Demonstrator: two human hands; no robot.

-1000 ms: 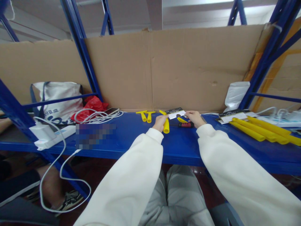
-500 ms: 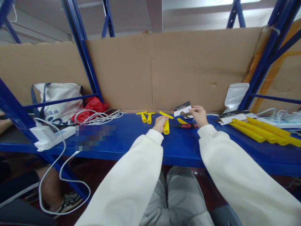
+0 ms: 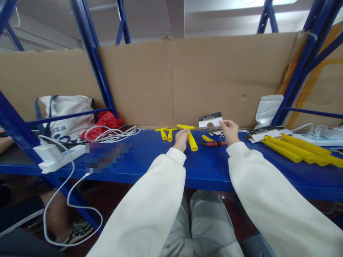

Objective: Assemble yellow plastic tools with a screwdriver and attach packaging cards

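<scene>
L hand [image 3: 181,139] grips yellow T-handle [image 3: 190,138], R hand [image 3: 229,130] pinches card [image 3: 210,121] — bare shelf [image 3: 150,157] edge nr.

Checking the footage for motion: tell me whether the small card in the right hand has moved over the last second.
Yes. The card, pinched in the right hand, has risen off the blue shelf and now stands in front of the cardboard backing, above the red-handled screwdriver.

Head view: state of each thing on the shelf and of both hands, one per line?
left hand: gripping yellow T-shaped tool, lifted off the blue shelf
right hand: pinching black-and-white card, raised
red-handled screwdriver: lying flat, untouched
two small yellow T-pieces: lying loose
long yellow tubes: lying side by side
white power strip: cable plugged in
white cables: coiled
</scene>
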